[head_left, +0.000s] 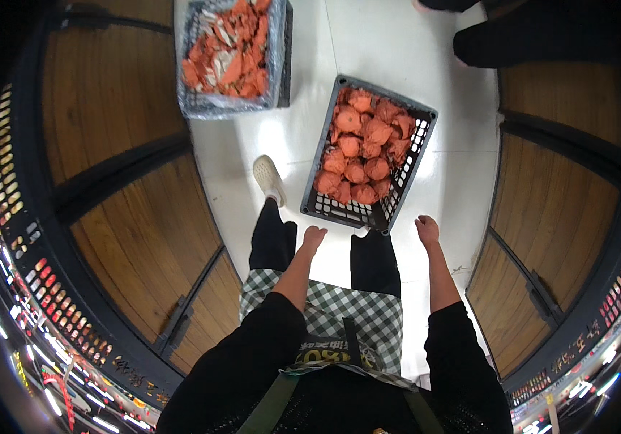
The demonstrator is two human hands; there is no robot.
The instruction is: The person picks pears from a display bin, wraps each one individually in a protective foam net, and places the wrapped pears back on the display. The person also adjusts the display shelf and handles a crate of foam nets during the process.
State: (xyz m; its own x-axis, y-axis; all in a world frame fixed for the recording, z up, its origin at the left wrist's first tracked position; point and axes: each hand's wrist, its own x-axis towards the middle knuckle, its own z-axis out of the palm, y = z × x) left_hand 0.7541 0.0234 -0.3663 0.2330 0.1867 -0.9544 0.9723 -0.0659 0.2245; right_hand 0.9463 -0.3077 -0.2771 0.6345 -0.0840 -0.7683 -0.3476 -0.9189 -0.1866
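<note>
A black plastic crate (321, 133) stands slightly askew on the pale tiled floor ahead of me. Inside it lie several round items wrapped in reddish-orange paper (349, 145); its right side and near end show bare lattice. My left hand (315, 237) hangs just below the crate's near left edge, fingers curled, apparently not touching it. My right hand (426, 228) is to the right of the crate's near corner, fingers loosely curled, apart from it. Whether either hand is closed on anything small is hard to see, but no object shows in them.
A plastic-lined crate (229, 113) of crumpled reddish paper (234, 65) stands at the upper left. Wood-panelled display units (121, 103) line both sides. Another person's dark-clothed leg (505, 43) is at the upper right. My foot in a beige clog (268, 176) is left of the crate.
</note>
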